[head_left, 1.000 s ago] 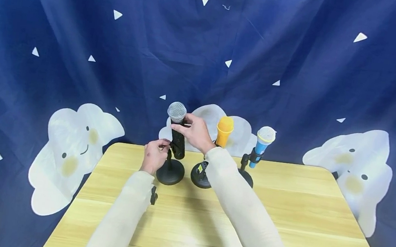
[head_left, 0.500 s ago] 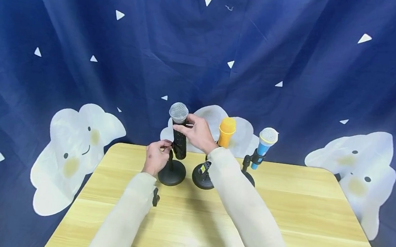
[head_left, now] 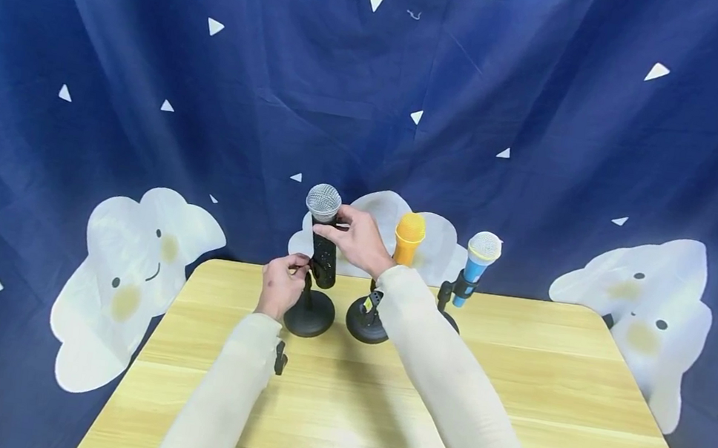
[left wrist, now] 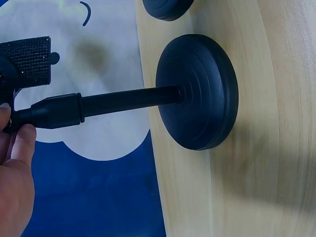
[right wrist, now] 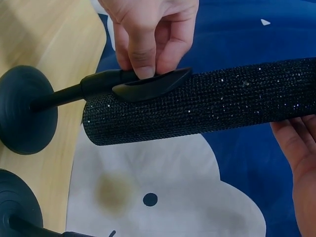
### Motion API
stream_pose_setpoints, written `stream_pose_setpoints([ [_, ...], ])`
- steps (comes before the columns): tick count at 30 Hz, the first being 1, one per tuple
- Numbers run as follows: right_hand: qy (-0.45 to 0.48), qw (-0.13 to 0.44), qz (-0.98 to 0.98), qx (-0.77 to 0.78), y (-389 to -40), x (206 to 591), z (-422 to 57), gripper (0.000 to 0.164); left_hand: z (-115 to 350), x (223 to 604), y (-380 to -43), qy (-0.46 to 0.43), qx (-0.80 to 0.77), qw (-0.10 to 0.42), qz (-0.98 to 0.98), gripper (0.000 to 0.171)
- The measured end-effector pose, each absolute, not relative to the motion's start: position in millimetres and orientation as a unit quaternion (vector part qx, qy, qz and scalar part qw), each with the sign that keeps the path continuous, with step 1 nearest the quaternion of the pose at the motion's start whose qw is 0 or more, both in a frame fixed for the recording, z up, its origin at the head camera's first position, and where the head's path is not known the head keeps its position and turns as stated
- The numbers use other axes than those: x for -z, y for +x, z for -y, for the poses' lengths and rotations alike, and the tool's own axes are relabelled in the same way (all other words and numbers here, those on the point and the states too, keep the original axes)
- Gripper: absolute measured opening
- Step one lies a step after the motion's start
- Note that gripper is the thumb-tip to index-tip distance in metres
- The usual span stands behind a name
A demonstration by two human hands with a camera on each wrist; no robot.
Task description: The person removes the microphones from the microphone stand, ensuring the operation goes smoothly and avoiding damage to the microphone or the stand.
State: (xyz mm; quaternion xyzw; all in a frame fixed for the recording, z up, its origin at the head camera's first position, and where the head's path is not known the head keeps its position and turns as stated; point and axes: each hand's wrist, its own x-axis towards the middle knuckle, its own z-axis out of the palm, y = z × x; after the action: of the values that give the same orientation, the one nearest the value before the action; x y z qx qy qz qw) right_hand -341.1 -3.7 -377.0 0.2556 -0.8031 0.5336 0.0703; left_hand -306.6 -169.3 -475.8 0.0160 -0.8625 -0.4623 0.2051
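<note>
A black microphone (head_left: 324, 261) with a glittery, studded body and a silver mesh head stands nearly upright at the table's back edge. My right hand (head_left: 360, 241) grips it just below the head, thumb and fingers on opposite sides. My left hand (head_left: 282, 285) pinches the top of the black desk stand (left wrist: 123, 100), by its clip. In the right wrist view the curved clip (right wrist: 153, 88) lies along the lower part of the microphone's body. The stand's round base (head_left: 309, 316) sits on the table, with the microphone's lower end above it.
To the right, a yellow microphone (head_left: 409, 238) stands over another round black base (head_left: 365, 322), partly behind my right forearm. Farther right, a blue microphone (head_left: 476, 268) with a white head sits in its stand's clip. A dark blue curtain (head_left: 285, 58) hangs behind the wooden table (head_left: 553, 397).
</note>
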Motion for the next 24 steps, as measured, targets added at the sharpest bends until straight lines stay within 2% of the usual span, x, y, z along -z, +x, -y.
stream_pose_setpoints([
  [24,0.271,0.08,0.808,-0.518,-343.2,371.4,1.2,0.025,170.2,476.0,-306.5,0.005,0.449,0.214,0.868,0.012],
])
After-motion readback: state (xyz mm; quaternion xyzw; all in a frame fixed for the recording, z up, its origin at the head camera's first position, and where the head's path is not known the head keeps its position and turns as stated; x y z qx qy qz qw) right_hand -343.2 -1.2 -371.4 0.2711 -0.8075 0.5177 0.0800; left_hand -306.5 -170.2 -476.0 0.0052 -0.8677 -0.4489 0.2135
